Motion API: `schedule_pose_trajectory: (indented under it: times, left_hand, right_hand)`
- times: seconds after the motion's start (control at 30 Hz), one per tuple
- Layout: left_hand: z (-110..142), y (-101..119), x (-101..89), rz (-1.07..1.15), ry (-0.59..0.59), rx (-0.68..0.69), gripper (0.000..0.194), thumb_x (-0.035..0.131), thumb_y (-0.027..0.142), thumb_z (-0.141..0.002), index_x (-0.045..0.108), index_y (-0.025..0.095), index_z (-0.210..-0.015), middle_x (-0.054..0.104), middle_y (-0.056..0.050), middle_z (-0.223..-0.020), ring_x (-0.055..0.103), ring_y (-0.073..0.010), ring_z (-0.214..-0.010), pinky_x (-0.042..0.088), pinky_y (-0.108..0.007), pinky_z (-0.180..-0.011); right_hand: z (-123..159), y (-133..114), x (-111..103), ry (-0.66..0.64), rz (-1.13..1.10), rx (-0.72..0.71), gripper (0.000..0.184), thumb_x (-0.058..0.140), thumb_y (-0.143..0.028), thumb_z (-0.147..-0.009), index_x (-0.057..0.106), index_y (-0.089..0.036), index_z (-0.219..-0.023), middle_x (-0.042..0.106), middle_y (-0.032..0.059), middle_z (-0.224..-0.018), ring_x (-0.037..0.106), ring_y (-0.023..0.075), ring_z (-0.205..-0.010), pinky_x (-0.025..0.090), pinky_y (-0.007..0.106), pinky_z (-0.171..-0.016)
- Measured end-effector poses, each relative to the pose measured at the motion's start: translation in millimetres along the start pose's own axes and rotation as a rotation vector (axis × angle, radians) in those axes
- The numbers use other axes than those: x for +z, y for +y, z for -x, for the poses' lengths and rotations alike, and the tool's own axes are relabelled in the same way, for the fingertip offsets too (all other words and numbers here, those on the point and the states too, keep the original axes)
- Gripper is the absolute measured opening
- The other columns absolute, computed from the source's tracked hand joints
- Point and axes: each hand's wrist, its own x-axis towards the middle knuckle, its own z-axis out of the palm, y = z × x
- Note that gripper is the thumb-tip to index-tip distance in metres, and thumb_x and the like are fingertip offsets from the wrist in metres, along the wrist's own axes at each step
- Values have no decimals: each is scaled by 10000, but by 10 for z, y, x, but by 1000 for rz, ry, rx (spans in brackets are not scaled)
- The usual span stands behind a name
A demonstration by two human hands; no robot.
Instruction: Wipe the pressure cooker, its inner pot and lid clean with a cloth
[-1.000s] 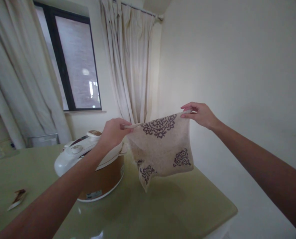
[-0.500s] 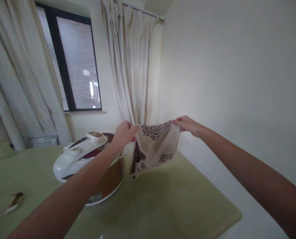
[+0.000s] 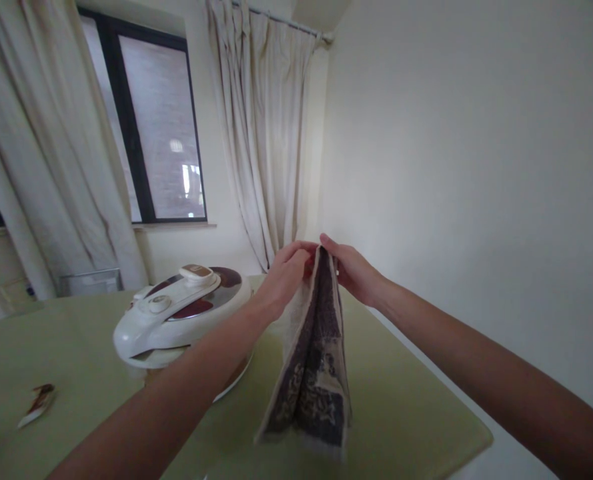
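Observation:
A patterned cloth (image 3: 321, 360), beige on one face and dark grey on the other, hangs folded above the table. My left hand (image 3: 289, 270) pinches its top edge from the left. From the right, my right hand (image 3: 349, 263) grips the same upper part, with the two hands almost touching. The dark inner face is turned toward me, and the lower corners hang loose, slightly blurred. Part of the fingertips is hidden behind the cloth.
A white and brown electric cooker (image 3: 191, 307) stands on the greenish table (image 3: 401, 413), partly behind my left forearm. A small white and brown piece (image 3: 37, 405) lies at the left. Walls, curtains (image 3: 271, 133) and a window (image 3: 161, 127) close off the back.
My hands have come together from wide apart. The cloth, spread with its beige face showing, is now folded with its dark side toward me and hangs lower.

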Motion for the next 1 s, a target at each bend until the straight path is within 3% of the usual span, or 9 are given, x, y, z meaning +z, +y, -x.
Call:
schedule_pose_trajectory:
  times: [0.1, 0.2, 0.27, 0.37, 0.5, 0.63, 0.8, 0.9, 1.0]
  left_hand:
    - [76, 23, -168, -154, -116, 159, 193, 619, 209, -773, 750, 222, -914, 667, -77, -1168, 624, -252, -1145, 531, -377, -953]
    - [150, -30, -331, -335, -183, 287, 286, 696, 280, -823, 697, 233, -1106, 663, -83, -1223, 614, -252, -1156, 521, -356, -906]
    - [196, -84, -419, -425, -280, 283, 357, 785, 370, -820, 653, 226, -1119, 693, -64, -1134, 633, -228, -1055, 504, -340, -876]
    - [260, -141, -481, -504, -564, 143, 419, 866, 472, -771, 641, 217, -1016, 692, 8, -879, 631, -178, -838, 486, -312, -797]
    - [377, -177, -376, -670, -820, 159, 234, 735, 413, -903, 647, 212, -984, 709, -1, -888, 644, -170, -801, 468, -295, -729]
    - [519, -234, -128, -1107, -675, 327, 250, 502, 282, -1009, 598, 221, -1232, 761, -63, -988, 721, -249, -883, 504, -372, -791]
    - [562, -298, 11, -1558, -552, 272, 306, 638, 392, -954, 665, 182, -1174, 789, -169, -985, 772, -378, -880, 549, -430, -706]
    - [525, -258, -53, -1565, -530, 287, 305, 702, 390, -911, 684, 204, -1151, 798, -154, -973, 777, -390, -885, 556, -435, -702]
    - [488, -173, -160, -1343, -512, 283, 479, 681, 469, -939, 602, 263, -1364, 811, -90, -1022, 776, -345, -932, 559, -414, -749]
  right_hand:
    - [112, 30, -87, -92, -8, -49, 493, 956, -528, -631, 696, -208, -902, 691, -2, -807, 635, 181, -754, 493, 307, -714]
    - [168, 57, -221, -153, -2, -68, 425, 962, -399, -646, 724, -199, -936, 698, -11, -832, 638, 162, -766, 489, 292, -733]
    - [177, 71, -323, -207, 16, -69, 376, 937, -351, -681, 747, -192, -965, 723, 2, -875, 651, 159, -801, 492, 287, -760]
    - [178, 73, -453, -266, 64, -86, 317, 906, -281, -696, 769, -179, -962, 736, 8, -865, 654, 150, -802, 487, 272, -762]
    - [204, 51, -519, -302, 71, -110, 240, 828, -245, -757, 780, -173, -981, 741, 13, -839, 652, 136, -748, 482, 259, -710]
    - [223, 28, -539, -321, 103, -125, 255, 817, -257, -787, 770, -194, -1029, 761, 19, -877, 681, 148, -762, 513, 275, -721]
    - [217, 25, -651, -307, 308, -167, 308, 839, -299, -801, 767, -207, -1087, 775, 31, -983, 714, 177, -940, 535, 314, -877]
    - [214, 61, -733, -296, 359, -172, 315, 824, -348, -819, 758, -203, -1091, 774, 34, -980, 713, 184, -932, 536, 338, -889]
    - [205, 93, -797, -253, 362, -190, 336, 822, -379, -819, 750, -195, -1091, 777, 41, -993, 711, 191, -928, 532, 352, -888]
